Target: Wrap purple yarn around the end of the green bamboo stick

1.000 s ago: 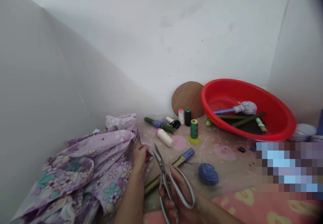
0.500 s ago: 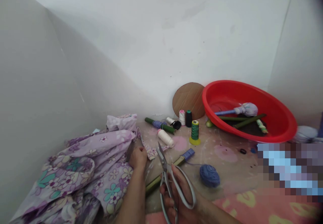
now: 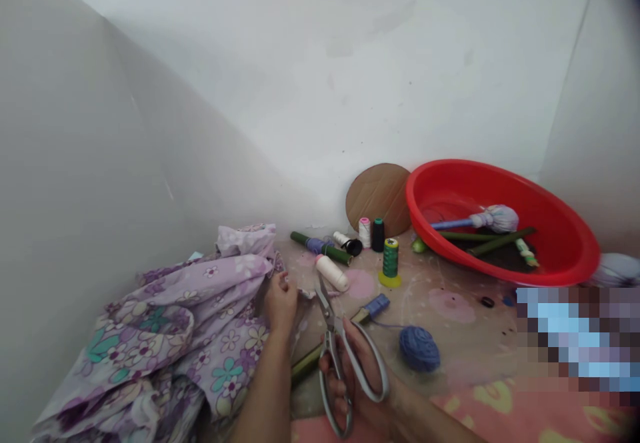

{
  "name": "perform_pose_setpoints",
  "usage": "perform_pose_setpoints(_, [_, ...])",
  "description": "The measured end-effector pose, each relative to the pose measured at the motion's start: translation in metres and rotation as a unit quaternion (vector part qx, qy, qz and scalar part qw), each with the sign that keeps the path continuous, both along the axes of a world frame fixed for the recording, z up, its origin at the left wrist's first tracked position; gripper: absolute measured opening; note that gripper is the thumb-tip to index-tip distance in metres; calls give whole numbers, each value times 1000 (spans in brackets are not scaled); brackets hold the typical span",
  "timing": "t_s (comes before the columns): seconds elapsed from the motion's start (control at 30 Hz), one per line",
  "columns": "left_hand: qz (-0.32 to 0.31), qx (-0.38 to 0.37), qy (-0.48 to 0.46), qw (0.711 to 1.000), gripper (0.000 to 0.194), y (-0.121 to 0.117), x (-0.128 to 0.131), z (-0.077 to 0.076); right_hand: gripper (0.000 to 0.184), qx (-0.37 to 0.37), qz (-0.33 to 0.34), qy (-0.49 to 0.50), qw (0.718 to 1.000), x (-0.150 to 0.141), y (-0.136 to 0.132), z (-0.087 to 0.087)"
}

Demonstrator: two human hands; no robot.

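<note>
My right hand grips the loops of large metal scissors, blades close together and pointing up toward a strip of cloth. My left hand pinches the edge of the purple flowered fabric, which lies heaped at the left on the floor. The scissor tips sit just right of my left fingers, near a white thread spool.
A red basin at the right holds sticks and a small cloth-headed mop. Thread spools, a green stick, a blue yarn ball and a cardboard disc lie before the white wall. A pink mat covers the near floor.
My left hand has shifted slightly along the fabric edge, fingers closing on it. The scissors have moved a little up and right toward the cloth strip.
</note>
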State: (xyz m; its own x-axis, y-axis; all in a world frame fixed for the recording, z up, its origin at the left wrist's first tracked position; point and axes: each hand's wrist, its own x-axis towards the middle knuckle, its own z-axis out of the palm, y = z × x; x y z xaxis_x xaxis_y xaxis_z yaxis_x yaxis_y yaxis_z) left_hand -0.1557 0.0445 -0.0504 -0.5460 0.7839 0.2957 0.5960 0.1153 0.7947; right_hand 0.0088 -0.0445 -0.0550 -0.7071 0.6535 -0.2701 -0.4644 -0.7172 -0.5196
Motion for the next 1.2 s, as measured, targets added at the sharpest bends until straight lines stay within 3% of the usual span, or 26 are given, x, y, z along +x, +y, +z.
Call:
perform_pose_setpoints(0.13, [16,-107,124,986,30,-6,-3,11,65,16,41,-21,999,1,2,-3])
perform_pose_setpoints(0.27, [-44,-160,136,977,24,-6,-12,25,61,18,43,-28,999,4,2,-5])
perform_pose_setpoints(0.37, [-104,-187,137,967,20,-17,-26,50,57,17,39,-25,999,6,2,-8])
perform_pose_setpoints(0.47, [-124,-206,154,958,23,-43,-39,82,54,18,43,-24,999,7,2,-7])
perform_pose_setpoints(0.57, [-177,-263,227,921,24,-78,-44,103,51,18,50,-27,998,7,-2,0])
perform_pose_setpoints(0.67, [-137,-327,277,893,30,-114,-49,98,49,16,49,-27,998,9,-8,5])
perform_pose_setpoints(0.73, [-70,-270,281,918,37,-135,-55,84,49,14,59,-27,998,9,-11,5])
perform_pose_setpoints(0.87, [-28,-286,243,927,40,-159,-66,55,50,11,71,-29,997,8,-12,1])
perform_pose_setpoints(1.03, [-18,-219,248,943,29,-145,-59,39,46,9,60,-15,998,5,-14,1])
perform_pose_setpoints(1.2, [-31,-69,128,989,36,-121,-58,61,43,8,40,-13,999,8,-17,11])
